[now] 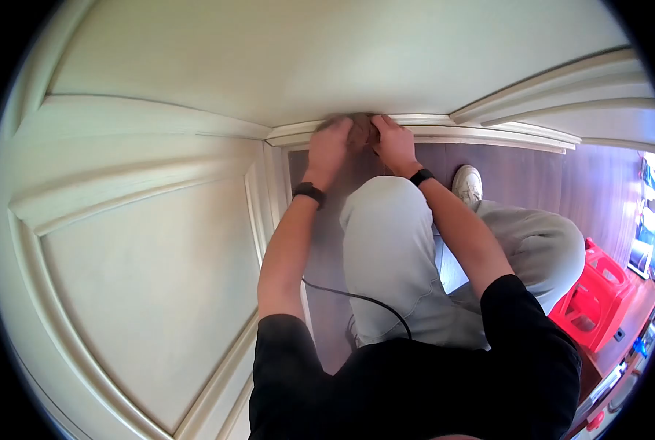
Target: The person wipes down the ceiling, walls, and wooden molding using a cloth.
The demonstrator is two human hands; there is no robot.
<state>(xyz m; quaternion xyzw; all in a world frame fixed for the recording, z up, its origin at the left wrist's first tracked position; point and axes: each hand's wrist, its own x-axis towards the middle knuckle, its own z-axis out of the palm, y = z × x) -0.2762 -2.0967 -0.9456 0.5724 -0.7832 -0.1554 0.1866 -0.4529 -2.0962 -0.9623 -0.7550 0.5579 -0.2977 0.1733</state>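
Low against the cream panelling, a crumpled brown cloth point(360, 132) is bunched between my two hands on the ledge of the baseboard trim point(430, 130). My left hand point(329, 150), slightly smeared by motion, is closed on the cloth's left side. On its right side my right hand point(396, 145) pinches it, with fingers bent toward the trim. Both wrists wear dark bands. The fingertips are partly hidden by the cloth.
Cream panels point(151, 293) rise on the left and ahead. A black cable point(357, 295) crosses the wood floor point(518, 172) beside my bent knee. A red plastic stool point(599, 301) stands at the right, near a shelf of small items.
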